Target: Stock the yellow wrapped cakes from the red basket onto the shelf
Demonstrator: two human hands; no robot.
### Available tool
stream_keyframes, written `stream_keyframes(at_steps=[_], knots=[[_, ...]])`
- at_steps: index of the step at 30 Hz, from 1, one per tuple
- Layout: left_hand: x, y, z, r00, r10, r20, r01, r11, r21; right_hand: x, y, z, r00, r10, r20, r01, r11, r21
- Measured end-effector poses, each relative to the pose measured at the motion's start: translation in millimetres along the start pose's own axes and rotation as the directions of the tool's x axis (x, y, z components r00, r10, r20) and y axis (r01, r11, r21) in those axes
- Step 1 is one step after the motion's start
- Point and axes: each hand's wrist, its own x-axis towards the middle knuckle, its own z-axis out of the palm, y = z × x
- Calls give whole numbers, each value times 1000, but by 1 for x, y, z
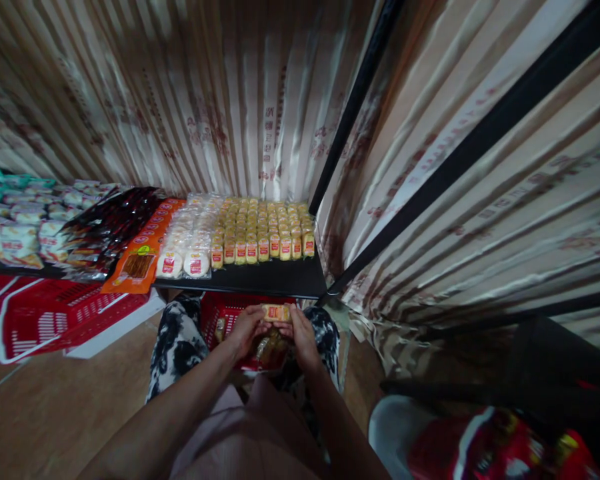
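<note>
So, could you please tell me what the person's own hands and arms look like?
The left hand and right hand look ungloved; no sleeve, watch or cable shows on the left arm or right arm. The fingers are too dim to judge for rings.

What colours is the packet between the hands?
The packet is yellowish with red printing, seen in the head view.

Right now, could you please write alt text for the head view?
The left hand and right hand hold a small wrapped snack between them above a red basket. Ahead, a black shelf carries rows of yellow packets and white round packets before a pleated curtain.
</note>
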Motion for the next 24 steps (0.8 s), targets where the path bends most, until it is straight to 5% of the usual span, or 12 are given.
stream_keyframes(at_steps=[8,12,24], knots=[[-7,7,10,995,-14,99,8,998,67,1,-3,3,994,-101,-52,105,990,93],[-6,0,17,998,27,48,-33,991,128,7,0,5,984,-121,-131,139,981,138],[17,16,55,980,185,74,-199,942,269,37,-9,3,923,-349,-161,330,934,-134]])
